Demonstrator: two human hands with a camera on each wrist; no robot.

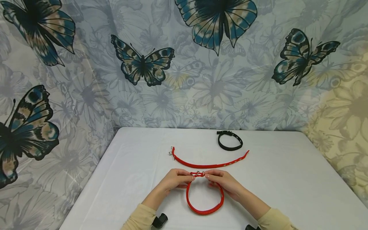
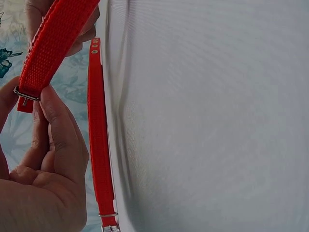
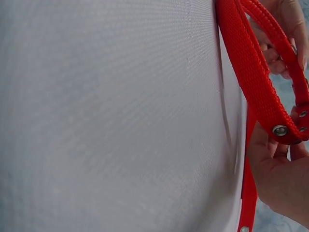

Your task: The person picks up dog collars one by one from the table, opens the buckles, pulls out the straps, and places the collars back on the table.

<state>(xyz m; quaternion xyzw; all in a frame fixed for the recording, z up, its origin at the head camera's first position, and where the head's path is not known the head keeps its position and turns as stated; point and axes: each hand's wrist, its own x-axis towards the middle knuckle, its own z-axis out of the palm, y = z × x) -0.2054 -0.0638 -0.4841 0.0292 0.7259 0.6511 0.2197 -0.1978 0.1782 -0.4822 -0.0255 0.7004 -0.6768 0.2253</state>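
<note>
A red collar, bent into a loop, is held between both hands close to the table. My left hand pinches its upper left end, near the metal buckle. In the left wrist view, thumb and fingertips grip the strap right at the buckle frame. On the other side, my right hand pinches the upper right end of the loop. Metal eyelets show along that strap in the right wrist view. Just beyond the hands lies a second red collar, unfastened and stretched in a shallow curve.
A black collar, closed in a ring, lies farther back on the white table. Butterfly-printed cloth hangs behind the table and along its sides. A dark wrist camera shows at the left sleeve.
</note>
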